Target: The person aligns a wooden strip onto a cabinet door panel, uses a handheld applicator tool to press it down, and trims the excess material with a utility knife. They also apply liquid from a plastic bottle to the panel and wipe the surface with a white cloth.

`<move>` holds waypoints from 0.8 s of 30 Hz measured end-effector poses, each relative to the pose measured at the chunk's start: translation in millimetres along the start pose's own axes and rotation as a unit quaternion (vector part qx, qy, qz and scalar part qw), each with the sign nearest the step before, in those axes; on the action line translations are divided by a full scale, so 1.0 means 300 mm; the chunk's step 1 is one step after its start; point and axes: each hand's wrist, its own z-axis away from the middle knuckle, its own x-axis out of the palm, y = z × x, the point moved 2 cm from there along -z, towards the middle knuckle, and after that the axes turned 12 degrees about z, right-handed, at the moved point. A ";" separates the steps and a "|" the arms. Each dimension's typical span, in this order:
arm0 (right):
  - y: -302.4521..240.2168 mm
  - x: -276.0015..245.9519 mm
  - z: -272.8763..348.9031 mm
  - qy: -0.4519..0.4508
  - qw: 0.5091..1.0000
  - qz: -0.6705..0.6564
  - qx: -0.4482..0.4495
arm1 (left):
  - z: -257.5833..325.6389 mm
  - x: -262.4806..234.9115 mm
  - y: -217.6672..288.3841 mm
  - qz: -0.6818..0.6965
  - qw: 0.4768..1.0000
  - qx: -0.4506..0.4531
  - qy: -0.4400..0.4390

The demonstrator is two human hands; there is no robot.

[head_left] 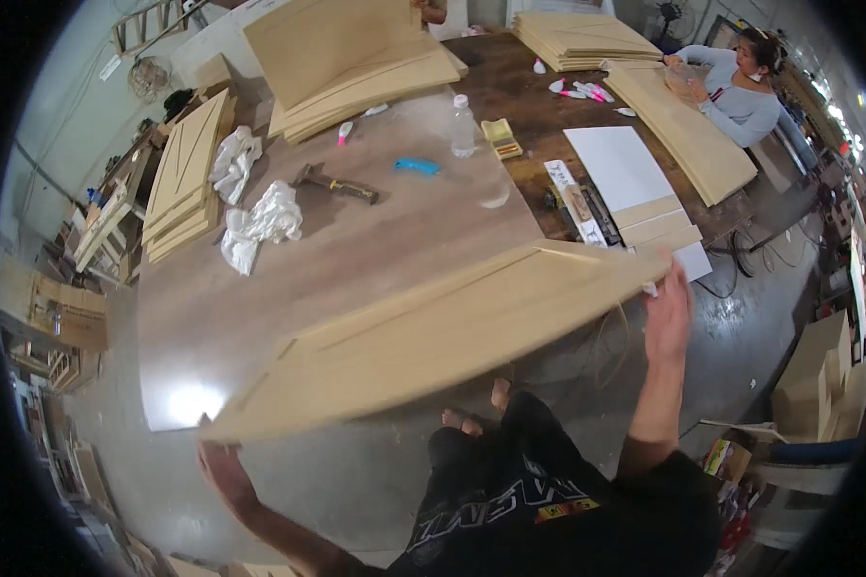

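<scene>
A board (433, 332) spans the near table (356, 255) edge; rags (260, 223) and hammer (337, 183) lie beyond, board stacks (366, 67) far.

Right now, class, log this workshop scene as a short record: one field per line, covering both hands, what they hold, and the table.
Left hand: grips the panel's lower left end
Right hand: grips the panel's upper right end
Panel: long tan board with grooves, held over the table's near edge
Table: holds hammer, rags, bottle, board stacks
Nearby: seated person at the far right
</scene>
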 end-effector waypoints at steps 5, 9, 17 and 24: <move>0.342 0.206 -0.407 0.011 0.986 0.124 -0.107 | -0.361 0.168 -0.385 0.077 0.994 -0.003 0.078; 0.666 0.321 -0.488 -0.078 0.991 0.107 0.035 | -0.363 0.440 -0.508 0.129 0.980 -0.148 0.025; 0.683 0.140 -0.419 -0.116 0.940 0.294 0.131 | -0.377 0.489 -0.553 -0.060 0.963 -0.262 -0.010; 0.680 0.078 -0.559 -0.063 0.835 0.527 -0.142 | -0.282 0.520 -0.762 -0.331 0.940 -0.071 -0.035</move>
